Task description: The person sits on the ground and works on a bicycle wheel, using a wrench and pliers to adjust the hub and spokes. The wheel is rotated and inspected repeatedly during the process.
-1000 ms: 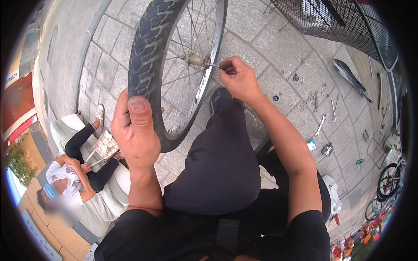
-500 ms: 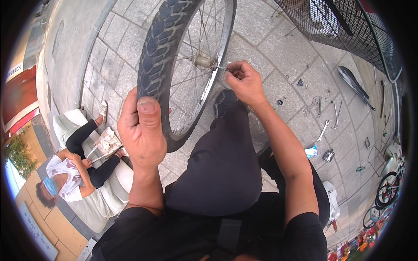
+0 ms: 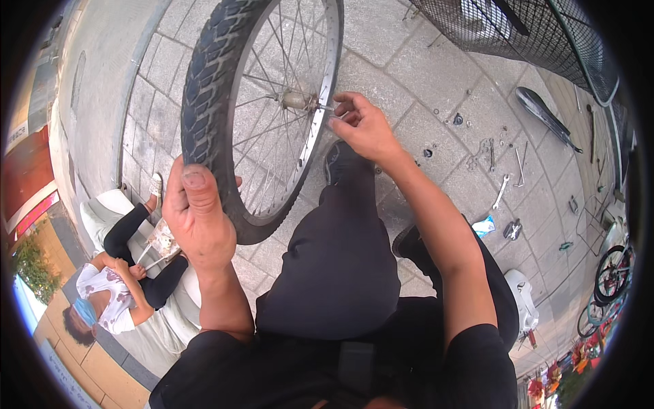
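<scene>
The left hand [image 3: 203,221] is clamped on the tyre [image 3: 204,88], its thumb laid along the tread and its fingers wrapped behind. The bicycle wheel [image 3: 331,65] stands on edge ahead of that hand and leans slightly, its spokes running to a dull metal hub [image 3: 295,101] to the hand's upper right. From the hub, an axle [image 3: 325,108] sticks out toward the right hand [image 3: 335,114]. This hand's thumb and forefinger are slightly parted at the axle's end; whether they touch it cannot be told.

Just below the right hand is a dark shoe [image 3: 334,163] on the paving [image 3: 415,88]. To that hand's right, small dark parts [image 3: 458,118] lie scattered, and beyond them a thin metal rod [image 3: 521,165]. Lower right of it are an open-ended spanner [image 3: 501,192], a blue-and-white packet [image 3: 484,226] and a dark metal piece [image 3: 512,230]. Farther to its right lies a long black part [image 3: 547,117], with a black mesh basket [image 3: 470,24] to its upper right. Well left of the left hand, a person [image 3: 112,290] sits; bicycles [image 3: 611,276] stand at the far right.
</scene>
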Available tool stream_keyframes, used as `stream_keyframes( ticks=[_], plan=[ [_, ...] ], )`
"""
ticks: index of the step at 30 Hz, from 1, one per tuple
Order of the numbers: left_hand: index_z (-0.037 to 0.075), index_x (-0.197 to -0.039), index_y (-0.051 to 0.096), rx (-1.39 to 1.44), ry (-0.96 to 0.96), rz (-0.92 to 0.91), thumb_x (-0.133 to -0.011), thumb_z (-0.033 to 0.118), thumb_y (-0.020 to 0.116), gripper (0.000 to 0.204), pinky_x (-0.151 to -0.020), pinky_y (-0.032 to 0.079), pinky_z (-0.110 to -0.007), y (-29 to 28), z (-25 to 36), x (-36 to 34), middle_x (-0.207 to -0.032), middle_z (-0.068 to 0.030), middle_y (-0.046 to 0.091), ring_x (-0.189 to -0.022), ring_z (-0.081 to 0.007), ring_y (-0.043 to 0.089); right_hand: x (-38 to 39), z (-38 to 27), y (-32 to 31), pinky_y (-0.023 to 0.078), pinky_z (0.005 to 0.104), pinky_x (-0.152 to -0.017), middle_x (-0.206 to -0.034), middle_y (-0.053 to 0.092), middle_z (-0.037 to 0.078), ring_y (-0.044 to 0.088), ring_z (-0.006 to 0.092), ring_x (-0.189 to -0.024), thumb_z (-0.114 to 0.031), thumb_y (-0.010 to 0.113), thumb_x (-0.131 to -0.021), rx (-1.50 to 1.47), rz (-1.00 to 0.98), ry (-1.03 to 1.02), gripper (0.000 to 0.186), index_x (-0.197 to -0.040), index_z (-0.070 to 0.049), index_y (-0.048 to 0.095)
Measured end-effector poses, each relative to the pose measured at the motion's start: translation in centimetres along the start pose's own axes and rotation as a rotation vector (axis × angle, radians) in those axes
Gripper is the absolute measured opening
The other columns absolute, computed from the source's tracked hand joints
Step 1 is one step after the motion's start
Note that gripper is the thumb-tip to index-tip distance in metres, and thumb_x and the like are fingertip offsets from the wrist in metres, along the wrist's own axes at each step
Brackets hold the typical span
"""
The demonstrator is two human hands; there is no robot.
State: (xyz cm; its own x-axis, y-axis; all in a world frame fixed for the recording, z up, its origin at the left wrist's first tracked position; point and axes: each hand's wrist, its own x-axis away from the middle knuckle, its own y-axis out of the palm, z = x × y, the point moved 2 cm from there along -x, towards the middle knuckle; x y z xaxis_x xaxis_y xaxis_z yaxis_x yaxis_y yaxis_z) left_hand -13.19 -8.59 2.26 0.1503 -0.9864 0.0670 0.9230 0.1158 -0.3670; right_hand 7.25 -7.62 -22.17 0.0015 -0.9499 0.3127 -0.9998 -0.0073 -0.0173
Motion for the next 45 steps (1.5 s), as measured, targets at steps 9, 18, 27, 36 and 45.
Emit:
stream_keyframes(
  ticks=[9, 18, 27, 36, 45],
  plan=[
    [-0.002, -0.098, 0.061, -0.104, 0.029, 0.035, -0.105, 0.049, 0.055, 0.052, -0.068, 0.057, -0.03, -0.2, -0.2, -0.8, -0.087, -0.0074, 0.063, -0.073, -0.014, 0.062, -0.8, -2.2, 1.6, 0.055, 0.0334, -0.076, -0.095, 0.071, 0.01, 0.066, 0.0191, -0.08, -0.025, 0.07, -0.091, 0.142, 0.007, -0.079, 0.039, -0.122, -0.002, 0.066],
    [-0.003, -0.109, 0.066, -0.217, -0.028, 0.089, -0.104, 0.057, 0.052, 0.062, -0.065, 0.051, -0.029, 1.3, 0.7, -1.4, -0.09, -0.0102, 0.068, -0.07, -0.0169, 0.064, 5.9, 0.8, -10.8, 0.054, 0.0469, -0.091, -0.118, 0.068, 0.021, 0.068, 0.0384, -0.106, -0.027, 0.064, -0.09, 0.796, -0.411, -0.08, 0.048, -0.132, -0.004, 0.059],
    [-0.006, -0.128, 0.06, -0.293, -0.092, 0.257, -0.101, 0.067, 0.049, 0.079, -0.08, 0.048, -0.036, 0.7, 1.3, -2.3, -0.104, -0.0139, 0.065, -0.086, -0.0227, 0.059, 31.8, 16.8, -43.9, 0.053, 0.0471, -0.099, -0.12, 0.07, 0.026, 0.067, 0.0408, -0.115, -0.025, 0.063, -0.086, 0.947, 0.501, 0.965, 0.037, -0.112, -0.002, 0.073],
    [-0.001, -0.129, 0.058, -0.346, -0.058, 0.276, -0.105, 0.062, 0.045, 0.069, -0.081, 0.046, -0.037, 0.9, 1.8, -4.0, -0.105, -0.0099, 0.062, -0.086, -0.0214, 0.058, 32.8, 26.3, -44.9, 0.054, 0.0457, -0.095, -0.114, 0.072, 0.023, 0.069, 0.0395, -0.108, -0.03, 0.066, -0.087, 0.754, 0.825, 0.752, 0.044, -0.125, -0.008, 0.069],
    [0.0, -0.129, 0.058, -0.355, -0.052, 0.321, -0.103, 0.063, 0.047, 0.069, -0.082, 0.046, -0.037, 1.5, 2.1, -4.9, -0.105, -0.0097, 0.063, -0.088, -0.0205, 0.057, 25.4, 26.6, -43.6, 0.053, 0.051, -0.095, -0.117, 0.068, 0.026, 0.065, 0.0443, -0.109, -0.015, 0.061, -0.086, 0.858, 0.678, 0.655, 0.033, -0.116, -0.003, 0.064]
  ],
)
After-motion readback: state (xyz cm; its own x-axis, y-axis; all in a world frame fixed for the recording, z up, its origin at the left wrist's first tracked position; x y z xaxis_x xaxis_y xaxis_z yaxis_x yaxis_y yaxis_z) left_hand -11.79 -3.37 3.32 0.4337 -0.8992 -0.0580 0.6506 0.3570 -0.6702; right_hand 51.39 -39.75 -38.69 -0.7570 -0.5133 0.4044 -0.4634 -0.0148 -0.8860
